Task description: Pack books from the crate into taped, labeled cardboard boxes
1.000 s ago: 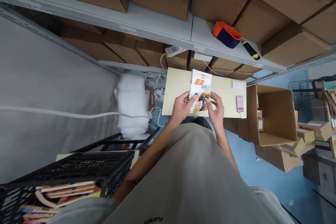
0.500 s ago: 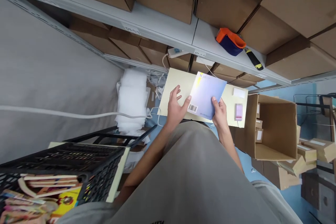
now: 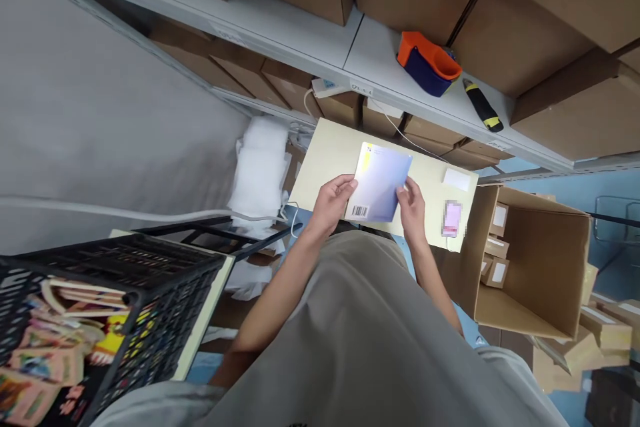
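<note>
A thin book (image 3: 383, 180) with a blue-to-lilac cover, a yellow strip and a barcode at its lower left is held up over the pale tabletop (image 3: 320, 153). My left hand (image 3: 334, 201) grips its left edge, thumb on the cover. At the right edge, my right hand (image 3: 412, 205) pinches it, with the thumb on the front and the fingers partly hidden behind. To the right on the tabletop lie a blurred pink phone-like device (image 3: 452, 219) with a cable and a white slip (image 3: 457, 179).
A shelf (image 3: 373, 47) with cardboard boxes, an orange-and-blue tape dispenser (image 3: 430, 65) and a cutter knife (image 3: 483, 105) runs ahead. An open carton (image 3: 535, 260) with small boxes stands right. White packing sheets (image 3: 260, 170) and a black crate (image 3: 150, 320) of packets are left.
My left hand has closed on the book's left edge, where before its fingers were spread. The book now sits more upright. The view has shifted slightly.
</note>
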Available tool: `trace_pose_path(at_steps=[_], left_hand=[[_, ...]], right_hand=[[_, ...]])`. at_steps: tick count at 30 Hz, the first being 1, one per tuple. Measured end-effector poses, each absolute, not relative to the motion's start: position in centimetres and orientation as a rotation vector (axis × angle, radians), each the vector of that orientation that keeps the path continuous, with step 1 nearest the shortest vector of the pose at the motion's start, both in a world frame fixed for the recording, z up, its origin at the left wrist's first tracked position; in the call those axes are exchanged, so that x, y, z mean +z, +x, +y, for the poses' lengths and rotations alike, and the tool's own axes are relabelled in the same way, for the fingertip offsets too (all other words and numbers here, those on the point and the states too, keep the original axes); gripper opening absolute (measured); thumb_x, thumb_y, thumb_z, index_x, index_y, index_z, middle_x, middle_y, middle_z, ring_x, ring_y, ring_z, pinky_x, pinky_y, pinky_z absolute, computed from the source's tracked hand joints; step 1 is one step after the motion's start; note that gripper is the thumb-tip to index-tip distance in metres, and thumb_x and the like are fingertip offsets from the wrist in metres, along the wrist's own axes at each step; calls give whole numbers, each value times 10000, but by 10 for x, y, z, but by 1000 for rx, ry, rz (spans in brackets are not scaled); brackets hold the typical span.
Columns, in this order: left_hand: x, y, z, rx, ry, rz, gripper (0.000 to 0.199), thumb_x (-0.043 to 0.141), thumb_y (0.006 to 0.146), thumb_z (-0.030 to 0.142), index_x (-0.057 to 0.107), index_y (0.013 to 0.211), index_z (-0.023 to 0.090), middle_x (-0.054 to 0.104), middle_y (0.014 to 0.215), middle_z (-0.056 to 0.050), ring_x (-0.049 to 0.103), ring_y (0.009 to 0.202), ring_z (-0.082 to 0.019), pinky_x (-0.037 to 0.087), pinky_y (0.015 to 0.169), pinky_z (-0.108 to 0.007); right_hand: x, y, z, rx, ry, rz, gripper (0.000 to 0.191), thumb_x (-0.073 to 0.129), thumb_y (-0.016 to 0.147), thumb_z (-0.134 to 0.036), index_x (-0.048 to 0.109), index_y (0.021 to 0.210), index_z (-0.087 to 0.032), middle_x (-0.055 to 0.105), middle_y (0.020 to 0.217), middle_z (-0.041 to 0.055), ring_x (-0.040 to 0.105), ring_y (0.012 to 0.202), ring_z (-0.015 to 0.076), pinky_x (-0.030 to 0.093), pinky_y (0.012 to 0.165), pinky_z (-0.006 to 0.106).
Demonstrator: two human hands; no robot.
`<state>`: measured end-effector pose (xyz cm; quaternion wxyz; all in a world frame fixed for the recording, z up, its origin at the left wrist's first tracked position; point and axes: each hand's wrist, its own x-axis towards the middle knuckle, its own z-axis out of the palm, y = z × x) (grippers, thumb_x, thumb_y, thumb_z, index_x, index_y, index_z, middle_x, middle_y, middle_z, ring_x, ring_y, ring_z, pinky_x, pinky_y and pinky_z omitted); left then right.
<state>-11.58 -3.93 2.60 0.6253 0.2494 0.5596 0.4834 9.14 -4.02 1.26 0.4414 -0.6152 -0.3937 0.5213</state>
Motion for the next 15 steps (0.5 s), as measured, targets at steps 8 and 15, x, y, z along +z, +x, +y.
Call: trace_pose_path(at_steps=[8, 15], left_hand=[[43, -73, -64, 1196, 923, 1623, 428, 863, 932, 603, 886, 1158, 241, 881, 1232, -98, 815, 1170, -332, 618, 1142, -471], [53, -66, -65, 1079, 1032, 1476, 350, 911, 878, 453, 902, 1179, 273, 847, 1355, -103, 757, 1326, -348, 566, 1256, -526]], right_hand=[[19, 62, -63, 1627, -1279, -1036, 898, 788, 936, -804, 594, 1644, -287, 605, 1729, 146, 614, 1582, 352, 616, 1233, 529], [21, 64, -53, 1490, -1370, -933, 667, 712, 973, -799, 764, 1312, -227, 845, 1367, 121, 797, 1270, 316, 656, 1150, 486]])
